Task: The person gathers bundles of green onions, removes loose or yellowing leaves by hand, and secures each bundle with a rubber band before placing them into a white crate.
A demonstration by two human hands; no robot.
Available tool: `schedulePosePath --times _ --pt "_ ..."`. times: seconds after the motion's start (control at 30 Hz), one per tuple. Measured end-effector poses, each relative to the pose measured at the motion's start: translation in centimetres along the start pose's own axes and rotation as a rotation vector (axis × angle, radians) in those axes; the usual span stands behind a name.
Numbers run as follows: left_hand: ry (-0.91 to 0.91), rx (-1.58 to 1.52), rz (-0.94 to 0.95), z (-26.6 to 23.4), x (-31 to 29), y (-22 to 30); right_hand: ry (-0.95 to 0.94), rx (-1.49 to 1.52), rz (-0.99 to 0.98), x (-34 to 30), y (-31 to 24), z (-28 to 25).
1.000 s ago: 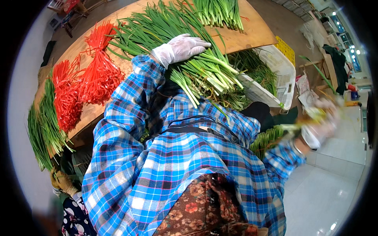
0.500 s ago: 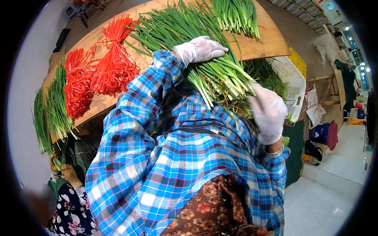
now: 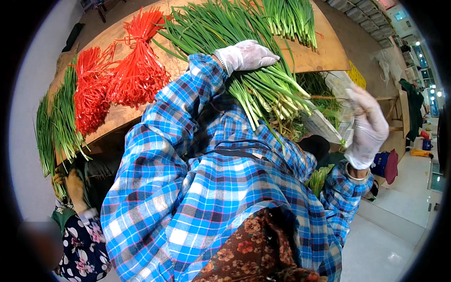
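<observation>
Gloved in white, my left hand [image 3: 247, 55] closes over a thick bunch of chives [image 3: 277, 96] at the table's near edge. The pale stem ends stick out beyond the edge toward my lap, while the green leaves spread back across the wood. My right hand [image 3: 367, 127], also in a white glove, is raised to the right, apart from the bunch. Its fingers are pinched, and a thin brownish leaf [image 3: 325, 97] trails left from them. Below the stems is a white plastic crate [image 3: 323, 126] with loose trimmings [image 3: 315, 84].
On the wooden table [image 3: 324, 58] lie two bundles of red ties [image 3: 136, 80] and another chive bunch [image 3: 292, 21] at the far right. More chives [image 3: 66, 110] hang over the left edge, near a co-worker's gloved hands [image 3: 75, 188]. Further chives [image 3: 319, 180] stand low beside my right arm.
My right hand has moved right and away from the stem ends, drawing a thin leaf out. My left hand stays on the bunch; the view has shifted slightly.
</observation>
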State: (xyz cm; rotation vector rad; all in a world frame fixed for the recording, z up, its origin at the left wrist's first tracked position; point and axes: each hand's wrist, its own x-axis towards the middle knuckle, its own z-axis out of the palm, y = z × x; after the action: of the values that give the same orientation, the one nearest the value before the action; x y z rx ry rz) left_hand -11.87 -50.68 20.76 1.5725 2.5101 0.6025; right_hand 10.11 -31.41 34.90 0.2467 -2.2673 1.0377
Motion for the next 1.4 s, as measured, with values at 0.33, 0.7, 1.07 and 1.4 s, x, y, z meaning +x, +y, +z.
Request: schedulePosePath --times 0.33,0.7,1.07,1.4 --pt "-0.053 -0.027 -0.068 -0.3 0.4 0.2 -0.069 -0.291 -0.192 -3.9 -0.6 0.1" --pt "0.085 -0.029 0.023 -0.6 0.0 0.3 -0.702 0.361 0.763 -11.6 7.3 9.0" --pt "0.111 -0.003 0.019 -0.6 -0.2 0.1 -0.665 -0.392 0.367 -13.7 15.8 7.7" --pt "0.136 -0.015 0.039 -0.8 -0.1 0.2 -0.325 -0.775 0.174 -15.4 20.1 7.6"
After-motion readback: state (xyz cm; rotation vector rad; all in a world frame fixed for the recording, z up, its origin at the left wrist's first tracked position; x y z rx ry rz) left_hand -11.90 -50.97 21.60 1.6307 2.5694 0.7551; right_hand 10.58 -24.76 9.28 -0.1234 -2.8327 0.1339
